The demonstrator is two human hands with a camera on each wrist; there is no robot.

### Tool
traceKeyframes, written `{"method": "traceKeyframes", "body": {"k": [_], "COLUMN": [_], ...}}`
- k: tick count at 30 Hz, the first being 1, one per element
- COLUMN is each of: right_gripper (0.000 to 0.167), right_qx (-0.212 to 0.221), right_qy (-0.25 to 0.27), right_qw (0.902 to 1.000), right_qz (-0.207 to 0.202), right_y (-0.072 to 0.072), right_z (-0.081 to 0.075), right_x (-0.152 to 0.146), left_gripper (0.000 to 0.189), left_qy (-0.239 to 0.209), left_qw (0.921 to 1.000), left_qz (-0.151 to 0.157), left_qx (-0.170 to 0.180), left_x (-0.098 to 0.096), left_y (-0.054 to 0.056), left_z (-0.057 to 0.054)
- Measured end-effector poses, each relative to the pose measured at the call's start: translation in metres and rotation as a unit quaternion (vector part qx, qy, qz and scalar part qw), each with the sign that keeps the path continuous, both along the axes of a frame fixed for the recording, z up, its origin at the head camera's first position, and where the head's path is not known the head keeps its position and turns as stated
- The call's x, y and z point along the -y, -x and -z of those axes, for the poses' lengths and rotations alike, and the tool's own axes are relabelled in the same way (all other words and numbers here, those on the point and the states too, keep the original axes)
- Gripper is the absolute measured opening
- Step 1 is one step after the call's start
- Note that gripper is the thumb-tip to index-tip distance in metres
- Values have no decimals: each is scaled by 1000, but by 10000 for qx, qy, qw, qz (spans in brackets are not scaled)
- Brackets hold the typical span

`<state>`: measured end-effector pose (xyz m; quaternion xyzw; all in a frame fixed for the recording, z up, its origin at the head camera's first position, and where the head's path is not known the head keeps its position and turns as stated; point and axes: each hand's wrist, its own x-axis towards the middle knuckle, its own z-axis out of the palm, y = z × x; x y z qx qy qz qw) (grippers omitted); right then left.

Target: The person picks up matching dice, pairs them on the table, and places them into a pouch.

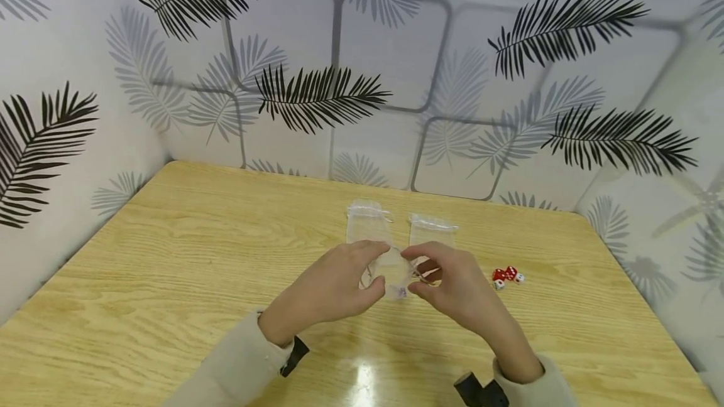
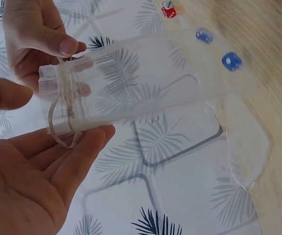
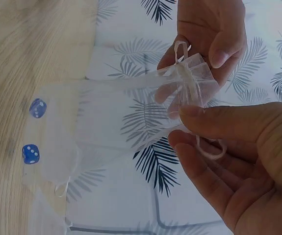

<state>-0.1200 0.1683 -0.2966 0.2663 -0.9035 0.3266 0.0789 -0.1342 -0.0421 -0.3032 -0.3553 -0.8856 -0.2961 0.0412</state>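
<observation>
Between the two hands hangs a sheer white drawstring pouch [image 2: 145,83], its bottom end holding two blue dice [image 3: 31,154]. My right hand [image 3: 258,156] pinches the gathered mouth with thumb and forefinger, close to a loop of the cord [image 3: 212,149]. At the other side of the mouth, my left hand [image 2: 38,181] has fairly straight fingers lying against the pouch, the thumb held away from it. In the head view, the left hand [image 1: 345,278] and right hand [image 1: 460,287] face each other over the table, with the pouch [image 1: 398,275] partly visible between them.
Two more sheer pouches lie flat beyond the hands, one on the left [image 1: 367,222] and one on the right [image 1: 432,231]. Red and white dice [image 1: 506,274] sit together to the right. The wooden table [image 1: 198,256] meets a leaf-patterned backdrop [image 1: 384,143] at its far edge.
</observation>
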Motion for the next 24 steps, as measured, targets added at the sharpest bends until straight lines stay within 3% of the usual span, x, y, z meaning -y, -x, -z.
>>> {"method": "traceKeyframes", "body": {"k": [5, 12, 15, 18, 21, 24], "right_gripper": [29, 22, 23, 25, 27, 26], "right_qx": [-356, -563, -696, -710, -597, -412], "right_qy": [89, 179, 222, 264, 370, 464], "right_qw": [9993, 9981, 9971, 9968, 9968, 9963], "right_qz": [67, 179, 209, 269, 371, 587], "right_y": [1, 3, 4, 4, 5, 6], "right_z": [3, 4, 4, 4, 4, 3], "right_x": [-1, -3, -4, -5, -6, -8], "left_gripper": [46, 37, 36, 38, 41, 38], "left_qy": [95, 125, 62, -82, -168, -44], "left_qw": [9995, 9981, 9987, 9995, 9989, 9978], "left_qz": [290, 389, 190, -114, -411, -630], "left_qx": [26, -454, -477, -285, -129, -217], "left_x": [3, 7, 9, 11, 11, 11], "left_y": [1, 7, 8, 8, 8, 8], "left_z": [-4, -5, -6, -8, -8, -7]}}
